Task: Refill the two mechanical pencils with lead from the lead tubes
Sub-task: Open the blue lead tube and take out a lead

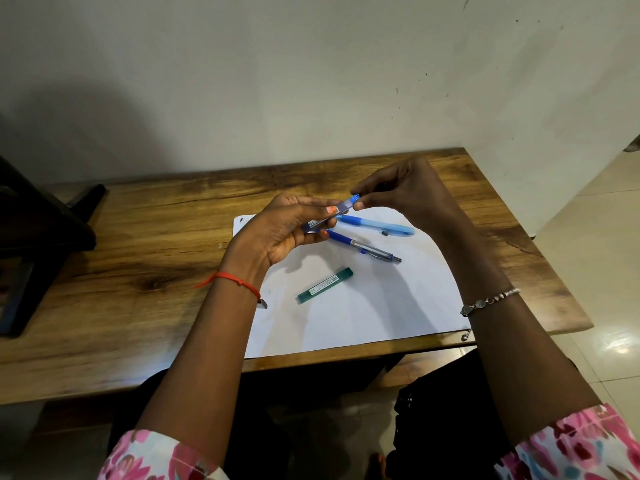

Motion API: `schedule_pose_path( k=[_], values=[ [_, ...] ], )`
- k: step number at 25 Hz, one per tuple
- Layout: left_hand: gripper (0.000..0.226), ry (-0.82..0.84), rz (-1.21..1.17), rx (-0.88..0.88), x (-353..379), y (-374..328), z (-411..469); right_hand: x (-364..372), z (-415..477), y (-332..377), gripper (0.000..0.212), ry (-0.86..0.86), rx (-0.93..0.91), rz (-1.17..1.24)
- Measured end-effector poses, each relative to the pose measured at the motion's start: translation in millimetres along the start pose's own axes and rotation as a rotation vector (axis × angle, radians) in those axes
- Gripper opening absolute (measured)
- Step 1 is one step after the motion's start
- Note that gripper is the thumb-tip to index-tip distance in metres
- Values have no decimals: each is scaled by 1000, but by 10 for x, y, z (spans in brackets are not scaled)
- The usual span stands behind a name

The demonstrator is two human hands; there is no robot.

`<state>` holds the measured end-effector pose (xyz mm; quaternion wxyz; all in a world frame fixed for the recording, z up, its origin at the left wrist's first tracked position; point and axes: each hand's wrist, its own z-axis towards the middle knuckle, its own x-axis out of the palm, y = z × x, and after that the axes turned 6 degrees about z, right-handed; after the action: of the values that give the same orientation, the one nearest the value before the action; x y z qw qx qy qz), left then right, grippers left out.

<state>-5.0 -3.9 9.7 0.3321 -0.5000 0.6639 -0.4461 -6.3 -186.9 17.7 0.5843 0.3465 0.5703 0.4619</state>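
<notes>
Head view: left hand point(277, 233) fingers point(329, 210) closed around the blue lead tube point(341, 206), right hand point(405, 192) fingers pinching its cap point(355, 198); both pencils, green tube lie below fingers on paper; opening step, next pull cap off.

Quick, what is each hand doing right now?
Left hand: closed, holding the blue lead tube.
Right hand: fingertips pinched on the tube's cap end.
</notes>
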Motion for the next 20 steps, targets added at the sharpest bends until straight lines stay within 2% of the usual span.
schedule_pose_path(
  k=[20],
  values=[
    [13, 53, 29, 42, -30, 17, 19, -2, 1, -20, 25, 80, -33, 29]
  ],
)
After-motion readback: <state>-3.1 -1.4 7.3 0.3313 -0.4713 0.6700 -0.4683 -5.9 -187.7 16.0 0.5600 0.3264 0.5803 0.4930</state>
